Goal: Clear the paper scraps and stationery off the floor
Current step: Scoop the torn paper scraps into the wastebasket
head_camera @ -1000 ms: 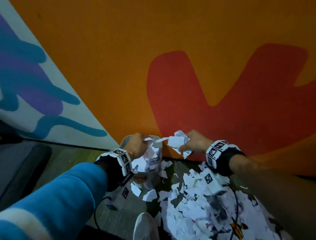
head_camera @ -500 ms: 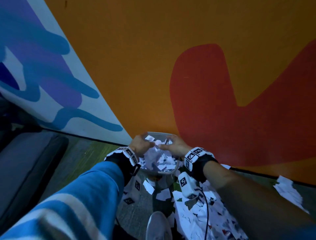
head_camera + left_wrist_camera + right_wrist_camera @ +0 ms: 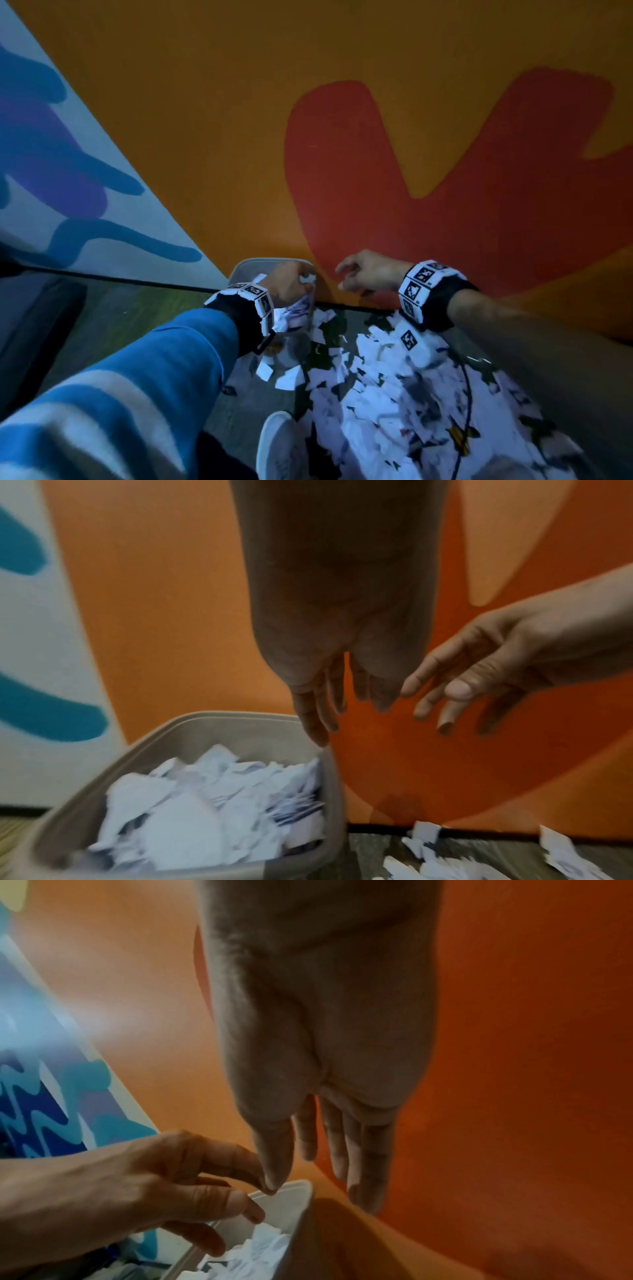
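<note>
Orange wall [image 3: 239,120] behind; bin [image 3: 240,725] scraps [image 3: 212,799] clearest from left wrist

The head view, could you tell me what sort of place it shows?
Probably an indoor play or activity room: a bright mural wall, a dark mat on the floor, and a bin filling with paper scraps.

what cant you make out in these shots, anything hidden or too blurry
- Bin depth: scraps in the bin cover the bottom in every view.
- Stationery: head view's floor pile is dim and blurred; an orange-black item is unidentifiable.
- Left hand: head view hides its fingertips; a white bit beside it is unclear.
- Right hand: empty.
</note>
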`<act>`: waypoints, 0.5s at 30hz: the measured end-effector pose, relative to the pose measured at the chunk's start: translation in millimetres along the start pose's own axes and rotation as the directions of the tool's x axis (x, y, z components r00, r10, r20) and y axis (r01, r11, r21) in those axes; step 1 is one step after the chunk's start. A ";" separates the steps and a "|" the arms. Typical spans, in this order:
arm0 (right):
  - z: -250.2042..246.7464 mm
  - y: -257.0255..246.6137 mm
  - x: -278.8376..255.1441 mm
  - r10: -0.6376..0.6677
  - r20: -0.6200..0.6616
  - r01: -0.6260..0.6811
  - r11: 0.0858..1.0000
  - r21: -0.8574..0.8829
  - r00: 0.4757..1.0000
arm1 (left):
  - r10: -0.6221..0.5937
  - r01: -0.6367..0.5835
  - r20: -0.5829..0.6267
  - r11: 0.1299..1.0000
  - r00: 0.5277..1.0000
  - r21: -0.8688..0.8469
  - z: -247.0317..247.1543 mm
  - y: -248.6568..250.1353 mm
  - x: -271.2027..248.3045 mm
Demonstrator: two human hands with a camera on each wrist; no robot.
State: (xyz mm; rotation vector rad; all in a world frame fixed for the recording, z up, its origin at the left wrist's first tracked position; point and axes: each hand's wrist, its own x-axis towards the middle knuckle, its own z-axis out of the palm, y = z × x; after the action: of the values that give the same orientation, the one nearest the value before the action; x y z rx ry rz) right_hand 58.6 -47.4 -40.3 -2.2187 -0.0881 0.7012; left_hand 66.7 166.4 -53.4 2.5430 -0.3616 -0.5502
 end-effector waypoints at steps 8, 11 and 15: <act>-83.9 118.9 -104.4 0.240 0.048 -0.218 0.934 -0.283 0.969 | 0.189 -0.226 0.213 0.959 0.959 0.169 72.5 109.2 35.2; -105.8 190.0 -136.4 0.348 0.044 -0.325 0.907 -0.269 0.936 | 0.174 -0.218 0.237 0.961 0.956 0.173 106.8 139.0 61.0; -108.3 274.7 -157.6 0.447 -0.050 -0.448 0.872 -0.198 0.893 | 0.201 -0.249 0.291 0.959 0.936 0.139 174.4 162.5 92.4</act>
State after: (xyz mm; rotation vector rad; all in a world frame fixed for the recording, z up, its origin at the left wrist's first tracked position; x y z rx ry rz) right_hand -62.4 -352.4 -105.8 -2.4657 0.3874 0.9759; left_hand 46.5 -75.5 -133.4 2.5425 -0.8243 -0.8144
